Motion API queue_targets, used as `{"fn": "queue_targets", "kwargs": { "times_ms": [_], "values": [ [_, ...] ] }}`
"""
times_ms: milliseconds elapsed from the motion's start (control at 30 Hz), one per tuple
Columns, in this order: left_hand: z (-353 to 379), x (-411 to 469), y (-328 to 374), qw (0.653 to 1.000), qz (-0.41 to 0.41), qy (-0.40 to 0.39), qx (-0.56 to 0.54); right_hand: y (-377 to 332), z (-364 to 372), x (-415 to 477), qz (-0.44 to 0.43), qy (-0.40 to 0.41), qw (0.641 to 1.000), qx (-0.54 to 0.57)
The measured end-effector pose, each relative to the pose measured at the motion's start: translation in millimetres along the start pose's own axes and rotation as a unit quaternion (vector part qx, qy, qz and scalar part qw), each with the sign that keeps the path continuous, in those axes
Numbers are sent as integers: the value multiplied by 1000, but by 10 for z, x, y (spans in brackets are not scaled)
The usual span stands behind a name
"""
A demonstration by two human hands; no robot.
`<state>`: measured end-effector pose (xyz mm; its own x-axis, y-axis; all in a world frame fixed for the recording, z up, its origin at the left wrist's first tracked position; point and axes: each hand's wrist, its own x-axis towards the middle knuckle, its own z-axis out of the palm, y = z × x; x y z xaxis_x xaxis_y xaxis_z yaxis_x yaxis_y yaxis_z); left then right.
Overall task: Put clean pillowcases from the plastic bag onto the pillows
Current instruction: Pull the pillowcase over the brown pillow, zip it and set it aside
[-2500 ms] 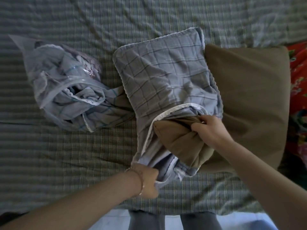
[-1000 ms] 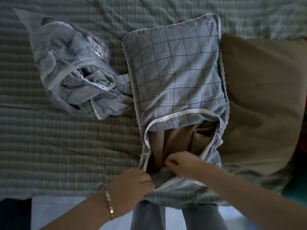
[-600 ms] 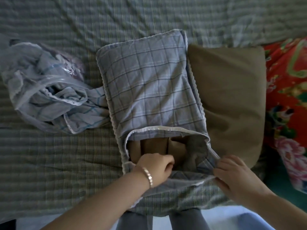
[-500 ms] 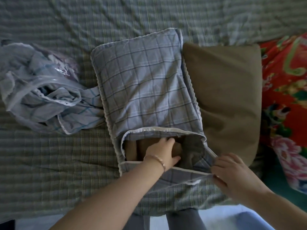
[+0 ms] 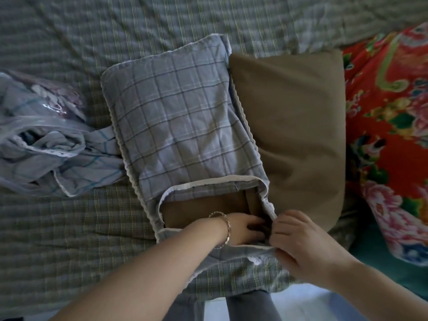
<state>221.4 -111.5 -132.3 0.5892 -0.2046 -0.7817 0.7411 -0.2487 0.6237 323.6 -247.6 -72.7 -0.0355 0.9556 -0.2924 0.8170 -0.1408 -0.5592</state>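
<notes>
The left hand (image 5: 245, 230) is now found at the right corner of the pillowcase (image 5: 176, 121) mouth, moved there from the middle, just beside the right hand (image 5: 301, 246), by which the hem (image 5: 208, 183) is still pinched. Whether anything is gripped by the left fingers cannot be told, as their tips are lost in shadow. The pillow (image 5: 203, 207) is lodged inside, short of the hem, so this cover is judged nearly finished. The bare pillow (image 5: 291, 135) and plastic bag (image 5: 46, 112) remain unhandled.
</notes>
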Motion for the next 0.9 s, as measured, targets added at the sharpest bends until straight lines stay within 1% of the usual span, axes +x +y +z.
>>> {"fn": "queue_targets", "kwargs": {
  "times_ms": [33, 67, 100, 133, 167, 233, 267, 333, 367, 433, 467, 500, 533, 567, 600, 633, 667, 733, 767, 833, 867, 900],
  "values": [
    [20, 15, 18, 999, -9, -16, -33, 32, -13, 20, 9, 12, 1000, -4],
    [43, -26, 18, 997, 1, -16, -69, 51, -34, 49, 24, 21, 999, -6],
    [29, -120, -36, 997, 13, -8, -81, 79, -45, 85, 44, 31, 999, -10],
    [-14, -234, -84, 995, 12, 17, -103, 107, -64, 138, 70, 37, 997, -15],
    [-73, -313, -189, 995, 31, 52, -83, 146, -86, 210, 103, 40, 994, -19],
    [-257, -506, -463, 993, 15, 120, -4, 280, -88, 392, 181, 51, 982, -15],
    [-381, -624, -623, 987, -38, 151, 32, 359, -67, 499, 222, 53, 973, -13],
    [-605, -776, -1005, 958, -157, 224, 85, 440, 28, 698, 280, 34, 959, -17],
    [-698, -839, -1156, 936, -221, 249, 112, 443, 109, 788, 298, 17, 954, -19],
    [-762, -876, -1375, 889, -326, 262, 186, 396, 301, 919, 328, -16, 944, -3],
    [-736, -879, -1403, 870, -342, 273, 229, 347, 404, 947, 347, -3, 938, 25],
    [-683, -864, -1394, 855, -344, 289, 261, 279, 486, 945, 376, 46, 922, 77],
    [-620, -816, -1341, 850, -330, 316, 263, 218, 520, 936, 426, 122, 885, 140],
    [-563, -746, -1243, 854, -301, 349, 241, 170, 515, 916, 482, 185, 832, 203],
    [-518, -668, -1124, 865, -257, 377, 209, 145, 507, 891, 536, 217, 774, 260],
    [-473, -594, -991, 876, -201, 399, 181, 140, 509, 856, 574, 214, 732, 298],
    [-418, -517, -833, 885, -140, 412, 169, 145, 507, 815, 591, 185, 718, 319],
    [-301, -347, -549, 886, -6, 430, 173, 165, 501, 751, 588, 109, 723, 347],
    [-261, -273, -426, 884, 45, 434, 169, 188, 506, 733, 589, 88, 715, 368],
    [-246, -137, -213, 892, 101, 416, 147, 214, 492, 713, 591, 88, 680, 425],
    [-282, -85, -113, 900, 112, 399, 138, 223, 471, 706, 581, 106, 673, 445],
    [-341, -35, -28, 911, 113, 373, 131, 238, 444, 697, 564, 126, 677, 455]
  ]
}}
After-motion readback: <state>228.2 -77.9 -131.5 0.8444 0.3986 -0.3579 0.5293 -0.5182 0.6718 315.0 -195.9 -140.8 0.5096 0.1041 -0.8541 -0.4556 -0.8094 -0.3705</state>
